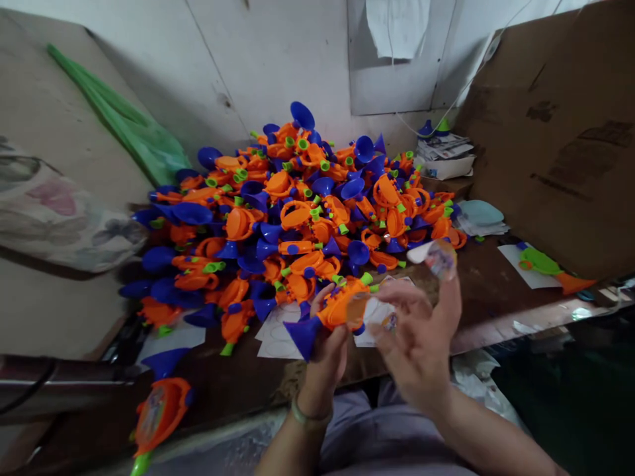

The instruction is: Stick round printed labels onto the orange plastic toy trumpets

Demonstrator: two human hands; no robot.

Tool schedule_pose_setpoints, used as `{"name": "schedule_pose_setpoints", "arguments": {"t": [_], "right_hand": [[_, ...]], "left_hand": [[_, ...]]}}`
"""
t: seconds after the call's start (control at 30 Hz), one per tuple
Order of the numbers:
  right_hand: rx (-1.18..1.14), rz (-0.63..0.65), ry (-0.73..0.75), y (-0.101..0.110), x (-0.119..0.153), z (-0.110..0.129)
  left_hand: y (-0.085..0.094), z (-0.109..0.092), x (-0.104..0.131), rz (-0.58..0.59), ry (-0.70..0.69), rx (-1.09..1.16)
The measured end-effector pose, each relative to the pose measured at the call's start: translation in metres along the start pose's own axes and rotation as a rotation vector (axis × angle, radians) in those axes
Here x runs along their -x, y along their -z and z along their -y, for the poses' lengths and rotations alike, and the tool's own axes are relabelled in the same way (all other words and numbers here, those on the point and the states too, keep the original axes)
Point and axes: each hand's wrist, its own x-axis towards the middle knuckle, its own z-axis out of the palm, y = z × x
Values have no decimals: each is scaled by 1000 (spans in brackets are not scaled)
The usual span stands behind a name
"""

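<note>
My left hand (325,357) is wrapped round an orange toy trumpet (340,307) with a blue bell and green mouthpiece parts. Just right of it, my right hand (421,330) is raised and blurred. A small printed sticker (440,259) clings to its raised index fingertip. Its thumb and another finger are near a clear-and-white piece (380,312) beside the trumpet; whether they grip it is too blurred to tell. White sheets with round outlines (280,334) lie on the table under the hands.
A large pile of similar toy trumpets (297,218) fills the table against the wall. One trumpet with a sticker (159,416) lies at the front left. A green-and-orange trumpet (543,262) lies on paper at right, near pale blue sheets (480,215) and a cardboard box (550,145).
</note>
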Motion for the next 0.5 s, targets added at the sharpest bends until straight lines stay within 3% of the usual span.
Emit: {"name": "schedule_pose_setpoints", "arguments": {"t": [0.07,0.2,0.5], "right_hand": [[-106,-101,-126,10,-8,-8],[-223,-120,-310,11,-4,-22],[-146,-147,-329,-5,17,-18]], "left_hand": [[-3,-7,4,-43,58,101],[-10,-18,15,23,80,179],[-11,-18,26,120,-65,12]]}}
